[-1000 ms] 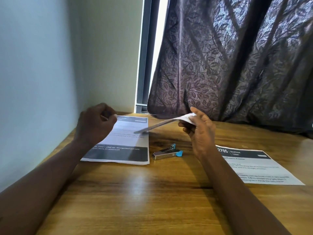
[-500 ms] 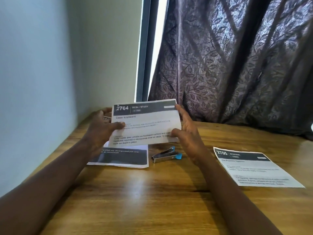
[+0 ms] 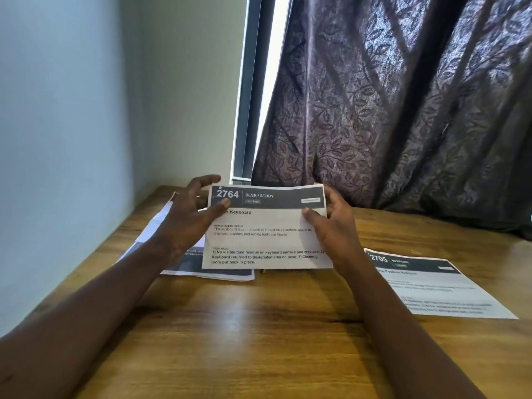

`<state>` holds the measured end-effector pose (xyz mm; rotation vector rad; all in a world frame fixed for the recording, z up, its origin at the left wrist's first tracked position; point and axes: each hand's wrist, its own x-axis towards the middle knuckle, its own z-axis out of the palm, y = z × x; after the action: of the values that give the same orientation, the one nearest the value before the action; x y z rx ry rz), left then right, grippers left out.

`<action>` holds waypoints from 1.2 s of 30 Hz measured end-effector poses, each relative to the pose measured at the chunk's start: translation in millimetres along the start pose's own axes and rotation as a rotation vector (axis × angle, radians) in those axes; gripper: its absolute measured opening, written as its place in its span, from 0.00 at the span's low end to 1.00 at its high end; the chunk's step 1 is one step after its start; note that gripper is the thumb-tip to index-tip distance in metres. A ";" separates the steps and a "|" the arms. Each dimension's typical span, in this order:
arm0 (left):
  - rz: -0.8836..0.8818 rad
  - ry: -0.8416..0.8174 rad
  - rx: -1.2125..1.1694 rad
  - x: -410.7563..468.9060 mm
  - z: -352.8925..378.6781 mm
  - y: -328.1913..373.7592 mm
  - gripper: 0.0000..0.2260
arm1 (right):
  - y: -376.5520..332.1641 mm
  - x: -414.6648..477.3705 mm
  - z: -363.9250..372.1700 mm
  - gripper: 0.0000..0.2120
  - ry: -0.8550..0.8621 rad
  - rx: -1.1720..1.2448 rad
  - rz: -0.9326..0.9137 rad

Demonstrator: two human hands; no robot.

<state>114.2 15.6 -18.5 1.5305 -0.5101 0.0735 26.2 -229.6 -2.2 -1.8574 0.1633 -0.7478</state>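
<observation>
I hold a printed sheet (image 3: 267, 234) headed "2764 DESK / STUDY" upright above the wooden desk (image 3: 259, 326), its text facing me. My left hand (image 3: 187, 223) pinches its left edge with the thumb on the front. My right hand (image 3: 334, 226) pinches the right edge the same way. The stapler seen earlier is hidden behind the sheet.
A second printed sheet (image 3: 207, 272) lies flat under my left hand near the wall. A third sheet (image 3: 431, 289) headed "2705" lies at the right. A dark patterned curtain (image 3: 388, 110) hangs at the desk's far edge, with a pale wall (image 3: 72, 125) at the left.
The sheet, first held only by my right hand edge-on, was turned to face me and taken by both hands. It now sits lower and nearer, covering the stapler.
</observation>
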 end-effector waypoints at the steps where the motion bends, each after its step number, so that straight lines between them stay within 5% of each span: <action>1: 0.023 0.013 0.017 -0.5 0.4 0.4 0.21 | -2.0 -1.1 -3.2 0.25 -0.004 -0.031 -0.016; 6: 0.135 -0.119 0.123 -10.1 14.3 12.9 0.06 | -10.6 -18.1 -36.6 0.31 0.078 -0.331 -0.182; 14: 0.339 -0.184 0.249 -41.6 74.5 15.1 0.05 | -9.5 -68.7 -75.3 0.31 0.371 -0.867 -0.340; 17: 0.357 -0.213 0.248 -55.8 93.2 13.7 0.03 | -13.4 -75.2 -63.8 0.23 0.123 -0.938 -0.546; 21: 0.330 -0.206 0.226 -61.8 100.0 16.0 0.03 | -3.8 -70.3 -51.0 0.14 -0.186 -0.761 -0.492; 24: 0.259 -0.221 0.226 -59.9 98.0 13.6 0.04 | 14.2 -67.2 -50.6 0.08 -0.209 -0.601 -0.493; 30: 0.191 -0.274 0.216 -53.8 95.2 10.1 0.02 | 29.1 -66.8 -53.9 0.08 -0.154 -0.798 -0.635; 36: 0.316 -0.056 0.515 -46.2 82.9 10.8 0.02 | 33.5 -66.3 -54.1 0.07 -0.139 -0.833 -0.591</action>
<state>46.6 -51.2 -28.5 1.9418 -0.8197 0.4346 -49.1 -257.0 -47.0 -2.8040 -0.2138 -1.0390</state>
